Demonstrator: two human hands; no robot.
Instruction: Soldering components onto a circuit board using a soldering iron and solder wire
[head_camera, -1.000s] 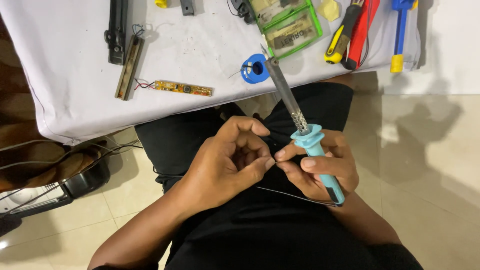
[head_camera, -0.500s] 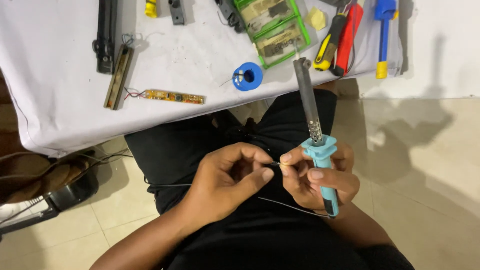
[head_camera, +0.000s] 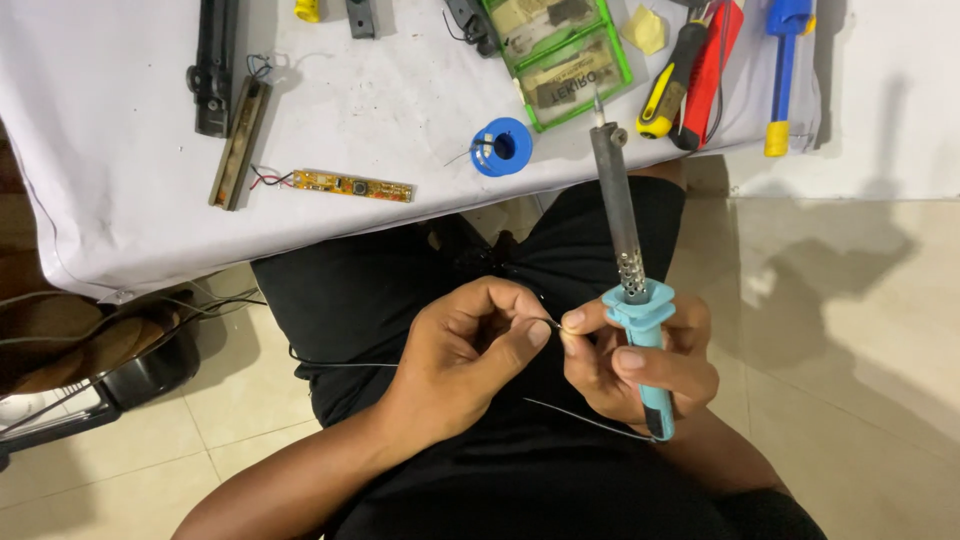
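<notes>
The desk (head_camera: 120, 180), draped in a white cloth, fills the upper part of the view, its near edge running just above the person's lap. At its far edge a green-rimmed clear plastic case (head_camera: 560, 55) lies flat with dull, flat pieces packed in its compartments; what they are cannot be told. To the right of the case lie a red-and-black tool (head_camera: 712, 70), a yellow-and-black handled tool (head_camera: 668, 90) and a blue-and-yellow screwdriver (head_camera: 783, 70). Towards the left far corner sits a black bar-shaped part (head_camera: 212, 65), with a long brown strip (head_camera: 240, 145) beside it and a narrow orange circuit board (head_camera: 352, 186) nearer the near edge. A blue solder spool (head_camera: 502, 146) rests near the near edge, below the case.

Since half a second ago the view has shifted slightly; the soldering iron's tip now stands over the lower edge of the case, and the two hands have drawn a little closer at the fingertips.

The right hand (head_camera: 640, 370) is clenched round the light-blue handle of the soldering iron (head_camera: 625, 240), held over the lap with its metal barrel pointing up towards the desk. The left hand (head_camera: 470, 350) curls inward, thumb and forefinger pinching a thin dark wire (head_camera: 340, 364) that meets the right forefinger and trails across the black trousers.
</notes>
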